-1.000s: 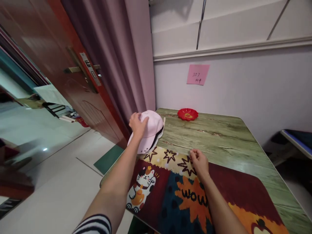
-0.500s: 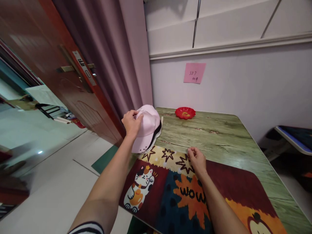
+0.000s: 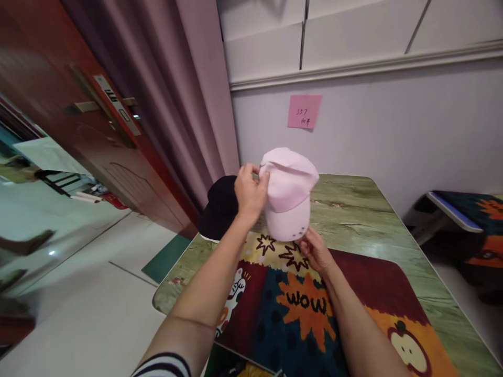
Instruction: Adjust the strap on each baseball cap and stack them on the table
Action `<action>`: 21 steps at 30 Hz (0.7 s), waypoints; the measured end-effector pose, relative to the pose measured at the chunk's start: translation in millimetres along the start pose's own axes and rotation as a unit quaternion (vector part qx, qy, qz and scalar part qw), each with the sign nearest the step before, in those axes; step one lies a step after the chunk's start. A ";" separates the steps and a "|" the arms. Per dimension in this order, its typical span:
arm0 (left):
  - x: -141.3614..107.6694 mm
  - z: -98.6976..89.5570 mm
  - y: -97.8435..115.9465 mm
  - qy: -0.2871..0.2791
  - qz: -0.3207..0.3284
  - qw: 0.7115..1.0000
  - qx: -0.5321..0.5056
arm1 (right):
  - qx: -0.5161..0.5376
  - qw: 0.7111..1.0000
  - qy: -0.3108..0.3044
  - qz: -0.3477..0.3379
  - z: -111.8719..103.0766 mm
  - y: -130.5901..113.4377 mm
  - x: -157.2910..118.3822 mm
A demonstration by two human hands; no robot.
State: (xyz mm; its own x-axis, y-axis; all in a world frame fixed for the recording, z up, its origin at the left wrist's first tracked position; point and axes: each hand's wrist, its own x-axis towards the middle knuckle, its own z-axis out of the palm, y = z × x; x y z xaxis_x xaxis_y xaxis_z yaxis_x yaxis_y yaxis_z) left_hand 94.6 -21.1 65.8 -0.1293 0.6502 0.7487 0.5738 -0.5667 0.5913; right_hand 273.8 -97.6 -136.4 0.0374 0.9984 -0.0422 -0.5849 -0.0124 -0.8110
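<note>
Head view: my left hand (image 3: 251,195) pinches the pink cap (image 3: 290,180) aloft; my right hand (image 3: 316,250), grip unclear, should likely steady the brim (image 3: 287,225).

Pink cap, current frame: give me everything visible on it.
The pink cap is pale pink and looks like soft cloth, with a rounded crown creased across its upper front. Its curved brim points down toward the camera, with small dark dots near the lower right edge. The left hand pinches the crown's left side, seemingly holding the cap up over the table. The right hand is at the brim's lower right edge; its grip is unclear.
</note>
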 end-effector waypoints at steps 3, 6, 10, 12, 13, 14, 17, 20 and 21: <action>-20.8 33.2 -8.3 0.036 0.018 0.999 -0.020 | 0.053 0.997 0.039 -0.041 -6.6 -1.2 5.0; -55.3 56.0 -24.5 0.060 0.005 0.997 -0.048 | 0.081 0.985 0.101 -0.114 -14.0 -1.7 12.0; -114.6 69.4 -56.5 0.003 -0.071 0.993 -0.092 | 0.069 0.974 0.146 -0.160 -20.1 -1.8 17.7; -143.3 67.5 -69.1 -0.041 -0.089 0.992 -0.081 | 0.053 0.975 0.149 -0.158 -20.9 -1.0 18.8; -156.3 64.3 -73.2 -0.064 -0.091 0.991 -0.069 | 0.038 0.975 0.152 -0.157 -21.1 -0.1 19.2; -168.0 59.9 -75.9 -0.089 -0.091 0.990 -0.056 | 0.017 0.974 0.159 -0.160 -21.2 1.1 19.6; -191.4 40.8 -77.6 -0.210 -0.082 0.974 -0.036 | -0.076 0.960 0.192 -0.189 -23.1 7.3 20.8; -188.4 15.8 -77.8 -0.301 -0.094 0.948 -0.033 | -0.173 0.937 0.205 -0.223 -28.0 14.6 21.5; -180.5 6.6 -78.8 -0.288 -0.113 0.951 -0.026 | -0.197 0.930 0.207 -0.230 -30.0 16.5 21.5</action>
State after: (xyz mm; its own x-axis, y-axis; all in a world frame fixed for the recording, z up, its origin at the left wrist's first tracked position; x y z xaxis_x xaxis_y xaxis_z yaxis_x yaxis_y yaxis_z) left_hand 78.1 -90.5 -117.9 0.2288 0.9189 0.3213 0.5418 -0.3944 0.7422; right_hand 289.3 -78.0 -168.2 0.5672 0.7973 0.2065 -0.0904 0.3095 -0.9466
